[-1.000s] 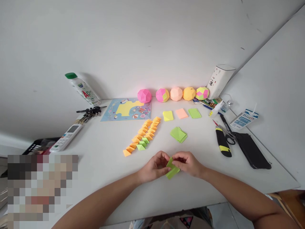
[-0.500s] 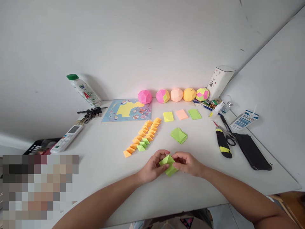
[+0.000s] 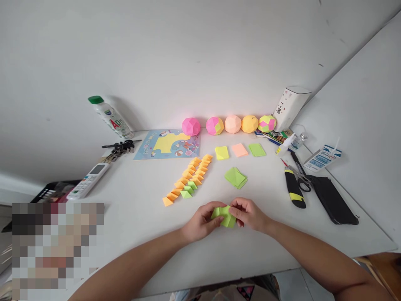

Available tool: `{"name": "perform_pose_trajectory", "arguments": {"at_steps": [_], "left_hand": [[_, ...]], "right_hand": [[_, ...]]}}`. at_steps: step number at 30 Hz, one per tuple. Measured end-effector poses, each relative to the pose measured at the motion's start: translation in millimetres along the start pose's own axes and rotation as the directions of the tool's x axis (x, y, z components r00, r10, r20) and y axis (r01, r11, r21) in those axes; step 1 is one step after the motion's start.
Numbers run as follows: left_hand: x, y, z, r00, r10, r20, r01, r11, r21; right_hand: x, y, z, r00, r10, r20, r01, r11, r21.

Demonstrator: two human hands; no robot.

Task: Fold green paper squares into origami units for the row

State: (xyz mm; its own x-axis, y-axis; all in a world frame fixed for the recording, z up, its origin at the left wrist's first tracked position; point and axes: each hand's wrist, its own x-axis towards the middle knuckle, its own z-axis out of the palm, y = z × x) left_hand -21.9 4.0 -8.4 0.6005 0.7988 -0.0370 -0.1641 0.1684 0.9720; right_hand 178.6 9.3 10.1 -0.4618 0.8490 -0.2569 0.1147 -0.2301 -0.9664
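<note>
Now the right fingers (image 3: 237,212) grip higher on the green paper (image 3: 227,219).

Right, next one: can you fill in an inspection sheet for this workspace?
Surface: pale table, smooth-looking.
Job's things: creased green paper in the hands; green paper stack beyond; orange folded pieces and green folded pieces in slanting rows.
Clutter: black-and-yellow tool and black pouch at right; remote control at left.
Hands: left hand and right hand both hold the creased green paper.
Cables: possibly a thin cord near the white box; too small to tell.
Surroundings: pale wall behind, with five faceted balls in a row before it; lower left pixelated, contents cannot be told.
</note>
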Motion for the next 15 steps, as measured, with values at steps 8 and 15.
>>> {"name": "perform_pose_trajectory", "arguments": {"at_steps": [8,15], "left_hand": [[2.5,-1.4,0.5,0.998,0.017,-0.054,-0.019,0.999,-0.038],[4.6,0.6,-0.7,0.995,0.065,-0.081,-0.07,0.996,-0.054]], "right_hand": [[1.4,0.6,-0.8,1.0,-0.018,0.003,0.018,0.998,0.055],[2.2,-0.3,-3.7,1.0,0.022,0.007,-0.022,0.998,0.067]]}}
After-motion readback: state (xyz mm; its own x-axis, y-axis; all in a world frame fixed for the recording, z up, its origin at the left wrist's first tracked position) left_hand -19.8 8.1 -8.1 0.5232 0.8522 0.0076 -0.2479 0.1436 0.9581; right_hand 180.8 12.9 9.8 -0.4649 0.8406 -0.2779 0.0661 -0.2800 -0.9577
